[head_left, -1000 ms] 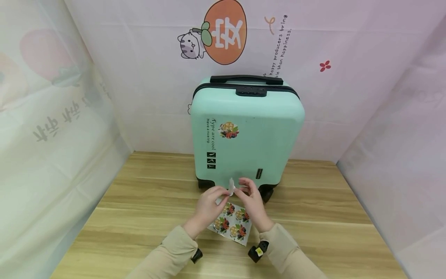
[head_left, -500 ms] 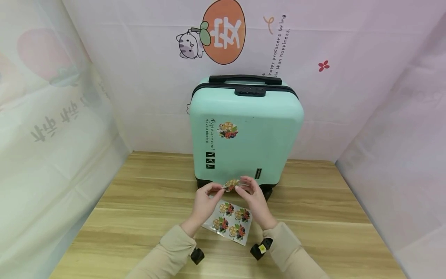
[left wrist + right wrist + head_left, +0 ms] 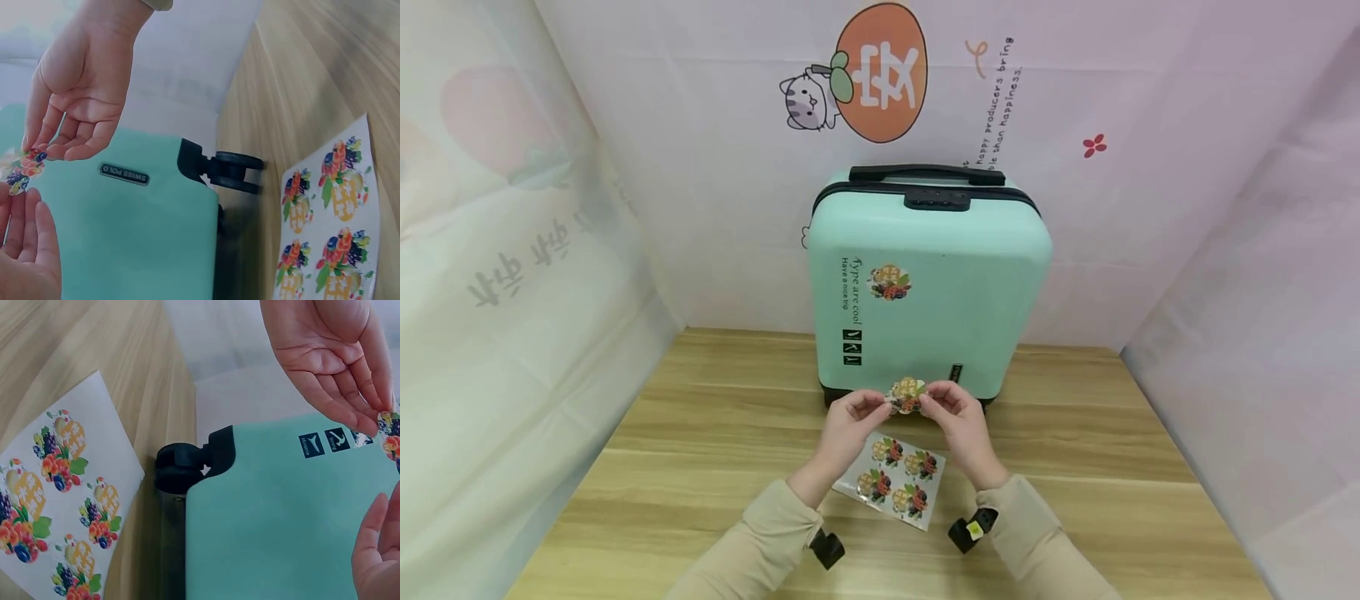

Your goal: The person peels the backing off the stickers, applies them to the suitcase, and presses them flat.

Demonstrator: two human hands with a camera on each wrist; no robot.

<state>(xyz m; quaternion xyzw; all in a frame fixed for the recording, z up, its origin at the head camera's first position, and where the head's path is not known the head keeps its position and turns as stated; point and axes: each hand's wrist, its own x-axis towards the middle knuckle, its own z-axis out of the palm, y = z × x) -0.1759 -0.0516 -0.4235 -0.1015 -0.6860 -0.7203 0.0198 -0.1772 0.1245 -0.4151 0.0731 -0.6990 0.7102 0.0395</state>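
Observation:
A fruit-patterned sticker (image 3: 907, 395) is stretched between both hands, low in front of the mint-green suitcase (image 3: 955, 292). My left hand (image 3: 848, 425) pinches its left edge between thumb and fingers. The right hand (image 3: 958, 425) pinches the opposite edge. In the left wrist view the sticker (image 3: 24, 167) shows red and blue fruit between the fingertips of both hands. Beneath the hands, a sticker sheet (image 3: 891, 481) with several more fruit stickers lies on the wooden table. Another fruit sticker (image 3: 889, 283) is on the suitcase's front at upper left.
The suitcase stands upright at the back of the table (image 3: 715, 467), near the printed cloth (image 3: 730, 208). In the right wrist view one black suitcase wheel (image 3: 178, 469) stands beside the sheet. Cloth walls rise at left and right.
The sticker was edge-on and pale between the fingers; it has been turned so its printed face shows. My hands have spread slightly apart, and the sheet now shows more fully below them.

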